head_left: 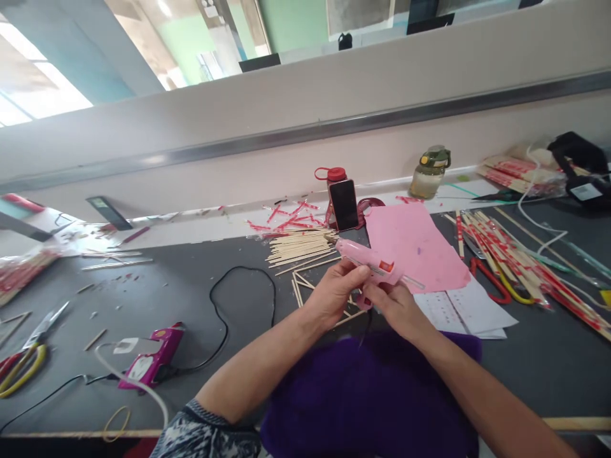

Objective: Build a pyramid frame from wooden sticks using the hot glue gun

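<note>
A pale pink hot glue gun [365, 256] is held in both hands above the table, its nozzle pointing to the upper left. My left hand [338, 287] closes around the gun's body, thumb along its side. At the handle and rear, my right hand [392, 306] grips it too; a clear glue stick [413, 282] juts out behind. Partly hidden under my hands lies a frame of joined wooden sticks [296, 289]. Just beyond it rests a pile of loose wooden sticks [298, 247]. A pink sheet [410, 245] lies to the right, over printed white papers [470, 308].
A phone [344, 205] leans against a red-capped bottle [337, 173]. Left on the table are a magenta device [151, 357] with a black cord and scissors [35, 356]. At right lie wrapped chopsticks [506, 254] and red-yellow scissors [496, 289]; a green-lidded bottle [429, 175] stands behind.
</note>
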Demonstrator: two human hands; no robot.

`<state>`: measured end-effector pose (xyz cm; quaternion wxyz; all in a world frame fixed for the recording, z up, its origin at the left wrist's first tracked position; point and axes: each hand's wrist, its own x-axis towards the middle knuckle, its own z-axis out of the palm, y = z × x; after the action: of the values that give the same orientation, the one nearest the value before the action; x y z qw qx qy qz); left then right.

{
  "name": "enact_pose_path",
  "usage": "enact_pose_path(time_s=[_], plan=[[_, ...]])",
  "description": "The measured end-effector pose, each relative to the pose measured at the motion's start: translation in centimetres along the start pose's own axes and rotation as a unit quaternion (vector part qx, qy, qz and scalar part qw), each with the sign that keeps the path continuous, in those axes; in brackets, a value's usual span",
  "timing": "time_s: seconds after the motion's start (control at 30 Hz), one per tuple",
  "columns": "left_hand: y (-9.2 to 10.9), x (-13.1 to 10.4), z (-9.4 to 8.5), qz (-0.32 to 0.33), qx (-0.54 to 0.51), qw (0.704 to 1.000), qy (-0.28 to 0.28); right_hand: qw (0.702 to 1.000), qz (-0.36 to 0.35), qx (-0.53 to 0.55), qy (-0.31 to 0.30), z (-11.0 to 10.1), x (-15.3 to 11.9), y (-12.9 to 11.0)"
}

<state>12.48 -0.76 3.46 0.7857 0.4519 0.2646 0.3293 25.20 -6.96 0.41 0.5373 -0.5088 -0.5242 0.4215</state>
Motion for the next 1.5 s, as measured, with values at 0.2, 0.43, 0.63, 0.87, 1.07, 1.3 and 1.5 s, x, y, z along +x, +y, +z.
enact_pose_path(time_s=[0.2, 0.43, 0.63, 0.87, 1.07, 1.3, 1.5], plan=[[0.7, -0.5, -1.0, 0.043, -0.023, 0.998, 0.034, 0.974, -0.079, 0.003, 0.211, -1.6, -1.9, -1.0], [-0.1, -0.8, -1.1, 0.052, -0.002, 0.998, 0.036, 0.951, -0.125, -0.088, 0.269, -1.8, -2.9, -2.2], [-0.7, -0.9, -1.1, 0.061, 0.017, 0.996, 0.062, 0.946, -0.123, -0.085, 0.287, -1.2, -2.4, -2.1], [-0.5, -0.9, -1.7, 0.061, 0.018, 0.995, 0.071, 0.956, -0.076, -0.035, 0.283, -0.7, -1.5, -1.3], [0.8, -0.4, -1.1, 0.035, -0.036, 0.997, 0.051, 0.961, -0.063, 0.151, 0.224, -0.6, 0.1, 0.1], [0.7, 0.0, 0.0, 0.022, -0.059, 0.996, 0.058, 0.986, 0.005, 0.164, 0.013, 0.2, 0.4, 1.9], [-0.1, 0.7, -0.6, 0.058, -0.061, 0.99, 0.113, 0.993, -0.007, 0.115, -0.021, 1.1, -0.1, 1.7]])
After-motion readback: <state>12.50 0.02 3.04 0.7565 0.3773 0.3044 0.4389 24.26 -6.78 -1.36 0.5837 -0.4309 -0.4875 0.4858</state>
